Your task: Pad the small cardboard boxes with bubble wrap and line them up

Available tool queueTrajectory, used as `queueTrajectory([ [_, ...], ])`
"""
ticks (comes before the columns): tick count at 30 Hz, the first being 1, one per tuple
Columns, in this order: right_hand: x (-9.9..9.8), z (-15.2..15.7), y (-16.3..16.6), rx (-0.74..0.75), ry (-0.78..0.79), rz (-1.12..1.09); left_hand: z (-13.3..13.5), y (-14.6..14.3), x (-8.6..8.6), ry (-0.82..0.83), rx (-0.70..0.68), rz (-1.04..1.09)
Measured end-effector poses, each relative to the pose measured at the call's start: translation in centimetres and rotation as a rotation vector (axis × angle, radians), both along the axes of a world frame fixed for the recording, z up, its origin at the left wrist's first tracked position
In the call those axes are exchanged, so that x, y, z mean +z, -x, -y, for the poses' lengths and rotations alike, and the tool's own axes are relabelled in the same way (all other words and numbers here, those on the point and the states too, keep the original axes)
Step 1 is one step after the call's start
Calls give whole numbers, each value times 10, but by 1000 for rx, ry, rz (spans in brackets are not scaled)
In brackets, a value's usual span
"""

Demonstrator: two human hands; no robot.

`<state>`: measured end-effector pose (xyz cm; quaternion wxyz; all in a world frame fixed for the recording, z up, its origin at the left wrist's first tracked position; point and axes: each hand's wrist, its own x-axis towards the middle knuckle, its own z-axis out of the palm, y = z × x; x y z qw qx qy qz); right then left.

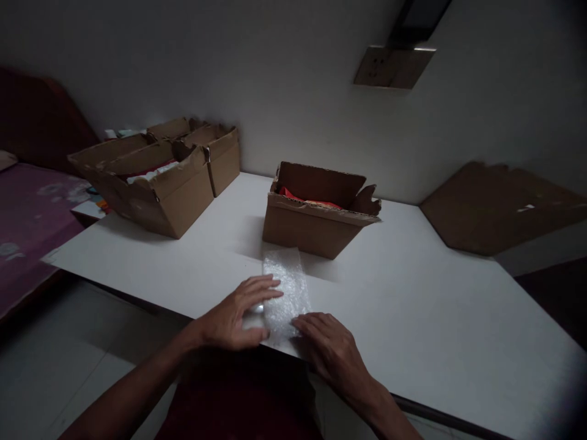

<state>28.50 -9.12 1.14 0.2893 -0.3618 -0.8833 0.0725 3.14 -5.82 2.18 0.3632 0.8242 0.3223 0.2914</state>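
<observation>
A strip of clear bubble wrap lies on the white table near its front edge, reaching toward an open cardboard box. At the strip's left side is my left hand, open, with fingers stretched across its edge and the thumb apart. My right hand rests at the lower right of the strip. Its fingers are extended close together, with the tips on the plastic; its thumb is hidden. Just beyond the wrap stands the cardboard box, with a red packet showing inside.
More open cardboard boxes stand at the table's back left, one holding red and white items. A brown cardboard piece leans at the right end. The white table meets a wall with a socket plate. A purple-covered bed is at left.
</observation>
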Motion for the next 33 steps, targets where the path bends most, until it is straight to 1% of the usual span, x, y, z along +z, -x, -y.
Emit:
queueTrajectory([
  [1,3,-1,3,-2,46,-22,11,-1,0,-6,0,15],
  [2,7,-2,6,-10,111,-46,21,-3,-1,-12,36,26],
  [4,14,-7,12,-33,287,-103,33,-12,-4,3,201,42],
  [6,17,-12,16,-64,463,-172,34,-21,-8,79,372,59],
  [7,18,-14,16,-86,522,-201,31,-25,-10,132,428,71],
  [8,17,-16,15,-113,546,-224,28,-27,-11,184,462,81],
  [9,16,-16,12,-147,528,-243,24,-29,-11,227,481,88],
  [10,15,-14,9,-189,463,-261,20,-29,-12,254,496,92],
  [11,13,-11,5,-230,359,-269,17,-29,-12,270,508,90],
  [13,12,-1,-2,-272,94,-250,11,-28,-12,275,521,75],
  [15,13,9,-4,-216,-114,-160,8,-28,-13,268,515,56],
  [16,13,12,-2,-158,-167,-90,6,-29,-14,258,510,45],
  [17,13,13,2,-101,-188,-14,4,-30,-15,246,505,30],
  [19,11,8,11,-36,-191,108,3,-31,-17,219,500,6],
  [21,7,-3,18,-34,-185,145,4,-30,-19,165,510,27],
  [23,4,-12,21,-51,-169,93,9,-26,-20,44,491,66],
  [24,4,-15,20,-56,-138,45,13,-23,-19,-31,458,76],
  [26,6,-14,18,-70,6,-57,21,-17,-16,-142,349,62],
  [28,10,-9,15,-89,238,-135,27,-13,-11,-142,276,35],
  [29,11,-7,13,-97,354,-153,27,-13,-9,-112,270,23],
  [30,12,-6,12,-112,435,-161,26,-14,-8,-84,280,11],
  [31,11,-6,10,-138,463,-161,23,-17,-8,-62,299,-1],
  [32,8,-8,8,-172,430,-151,18,-20,-8,-53,321,-13],
  [33,5,-12,6,-215,346,-132,13,-24,-10,-60,337,-27],
])
